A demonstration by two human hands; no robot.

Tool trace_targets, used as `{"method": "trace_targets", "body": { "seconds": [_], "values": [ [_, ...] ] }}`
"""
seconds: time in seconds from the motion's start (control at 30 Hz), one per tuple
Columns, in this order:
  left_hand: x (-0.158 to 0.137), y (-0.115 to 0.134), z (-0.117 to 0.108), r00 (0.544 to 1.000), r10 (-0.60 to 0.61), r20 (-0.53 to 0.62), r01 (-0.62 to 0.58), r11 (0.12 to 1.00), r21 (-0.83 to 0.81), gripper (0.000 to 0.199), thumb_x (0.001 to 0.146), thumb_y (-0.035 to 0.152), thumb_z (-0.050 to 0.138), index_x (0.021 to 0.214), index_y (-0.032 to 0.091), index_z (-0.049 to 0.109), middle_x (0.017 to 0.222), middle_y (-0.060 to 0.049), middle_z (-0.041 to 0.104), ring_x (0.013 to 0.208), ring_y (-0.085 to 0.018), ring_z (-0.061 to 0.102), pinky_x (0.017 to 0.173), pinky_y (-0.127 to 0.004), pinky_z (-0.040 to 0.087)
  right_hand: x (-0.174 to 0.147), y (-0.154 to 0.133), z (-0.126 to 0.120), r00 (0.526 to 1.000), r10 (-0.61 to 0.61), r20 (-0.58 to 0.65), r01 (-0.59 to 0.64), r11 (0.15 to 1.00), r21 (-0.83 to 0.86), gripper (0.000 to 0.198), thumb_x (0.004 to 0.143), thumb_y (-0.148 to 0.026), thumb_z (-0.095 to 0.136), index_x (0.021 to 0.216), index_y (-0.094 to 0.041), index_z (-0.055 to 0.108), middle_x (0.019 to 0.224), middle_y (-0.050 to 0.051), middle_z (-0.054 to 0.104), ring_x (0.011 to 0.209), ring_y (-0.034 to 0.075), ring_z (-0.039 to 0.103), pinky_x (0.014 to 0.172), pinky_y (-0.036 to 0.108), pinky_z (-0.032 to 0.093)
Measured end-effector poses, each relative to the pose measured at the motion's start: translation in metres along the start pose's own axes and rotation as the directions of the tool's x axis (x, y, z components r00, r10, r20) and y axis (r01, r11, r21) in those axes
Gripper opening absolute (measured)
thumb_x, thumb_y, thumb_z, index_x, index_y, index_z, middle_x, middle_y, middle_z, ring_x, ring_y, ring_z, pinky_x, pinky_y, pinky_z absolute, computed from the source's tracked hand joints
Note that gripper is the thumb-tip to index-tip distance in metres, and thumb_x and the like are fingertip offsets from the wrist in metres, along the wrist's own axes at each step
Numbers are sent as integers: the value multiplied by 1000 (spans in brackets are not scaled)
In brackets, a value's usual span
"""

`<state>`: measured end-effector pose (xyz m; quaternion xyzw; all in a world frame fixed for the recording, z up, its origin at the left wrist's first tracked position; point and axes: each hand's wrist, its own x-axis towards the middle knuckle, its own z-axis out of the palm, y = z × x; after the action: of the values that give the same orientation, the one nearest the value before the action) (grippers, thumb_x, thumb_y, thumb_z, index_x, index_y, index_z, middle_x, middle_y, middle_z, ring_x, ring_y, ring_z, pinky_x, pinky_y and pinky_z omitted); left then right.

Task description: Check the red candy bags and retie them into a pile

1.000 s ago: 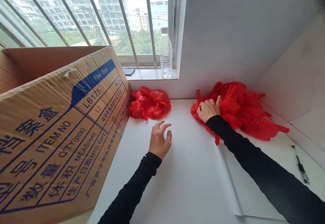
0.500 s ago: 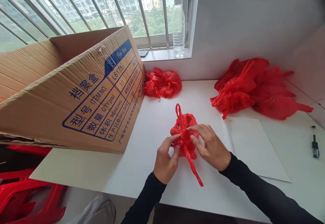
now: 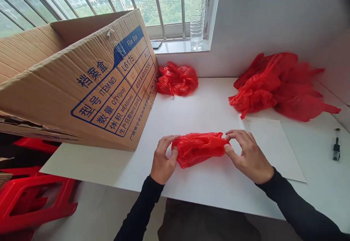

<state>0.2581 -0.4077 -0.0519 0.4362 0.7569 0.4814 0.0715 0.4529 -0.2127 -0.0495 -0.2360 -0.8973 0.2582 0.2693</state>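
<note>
A red plastic bag (image 3: pixel 201 148) is stretched sideways between my two hands, just above or on the white table; which, I cannot tell. My left hand (image 3: pixel 164 157) grips its left end, thumb in front and fingers behind. At the other end, my right hand (image 3: pixel 249 155) pinches the bag's edge between thumb and fingertips. The bag looks crumpled, with folds running along its length. Farther back lies a bundled red plastic bag (image 3: pixel 177 78), close to the cardboard box.
A large open cardboard box (image 3: pixel 109 84) stands at the left. Several red bags (image 3: pixel 281 88) lie heaped at the back right, behind white paper (image 3: pixel 279 146). A small black-and-clear bottle (image 3: pixel 336 148) is far right. A water bottle (image 3: pixel 197 18) stands on the sill. Red stools (image 3: pixel 41 201) are below left.
Both hands have moved apart. The bag, earlier a gathered bunch with a twisted strip and a loop, is now pulled out wide between them. The view has tilted down somewhat.
</note>
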Motion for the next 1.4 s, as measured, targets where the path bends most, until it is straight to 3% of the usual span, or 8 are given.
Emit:
{"method": "trace_targets", "body": {
  "seconds": [0.17,0.4,0.53,0.73,0.93,1.17,1.27,1.4],
  "values": [
    [3,16,15,997,45,56,-49,997,67,32,86,26,66,117,26,70,116,-7,66,113,-27,57,99,-45,49,0,-18,9,990,-100,99,95,994,58,25,94,-35,59,117,-25,57,102,2,68,91,21,62,114,55,30],
    [0,4,4,991,-94,-99,97,995,17,15,95,34,57,99,21,63,98,-6,69,92,-21,65,84,-36,54,-8,-1,-7,964,265,25,-262,930,258,16,97,-40,53,100,-26,59,97,3,66,92,22,63,81,37,50],
    [-1,17,8,995,-88,-37,87,996,-34,39,85,32,69,122,25,59,114,-6,67,105,-23,64,91,-37,54,-10,-8,-9,976,186,113,-216,895,390,39,93,-43,62,128,-28,52,116,4,64,106,22,60,95,38,47],
    [4,29,6,979,-172,-106,157,978,-138,17,93,34,60,89,20,70,77,-1,67,72,-18,64,66,-29,53,-11,-21,-16,953,293,77,-296,847,441,20,96,-45,59,94,-25,64,85,0,62,79,18,58,72,33,47],
    [2,38,-14,947,-207,-246,175,973,-149,31,96,46,57,104,20,73,106,-9,71,97,-24,67,78,-33,55,-19,-23,-32,953,290,86,-287,773,567,8,95,-35,61,95,-28,60,82,-3,58,73,14,58,66,27,50],
    [-8,66,-36,964,-243,-107,213,948,-237,22,91,40,66,85,20,73,68,-1,62,62,-16,56,61,-29,51,-30,-78,-56,941,-55,-334,178,919,351,63,81,-14,72,137,-36,50,125,3,60,115,24,59,101,42,50],
    [-12,72,-34,966,-253,-49,230,932,-280,17,88,37,70,83,22,63,76,1,60,66,-14,57,62,-25,50,-23,-93,-50,911,-412,-19,409,900,151,53,90,-7,58,139,-25,50,129,6,62,118,23,57,100,39,50],
    [-15,73,-27,952,-297,-71,255,902,-350,23,84,28,76,84,24,53,77,5,52,67,-10,52,60,-18,45,-9,-89,-24,899,-381,217,412,904,-118,30,97,-8,45,122,-12,62,101,10,70,96,25,63,87,44,52]
  ]
}}
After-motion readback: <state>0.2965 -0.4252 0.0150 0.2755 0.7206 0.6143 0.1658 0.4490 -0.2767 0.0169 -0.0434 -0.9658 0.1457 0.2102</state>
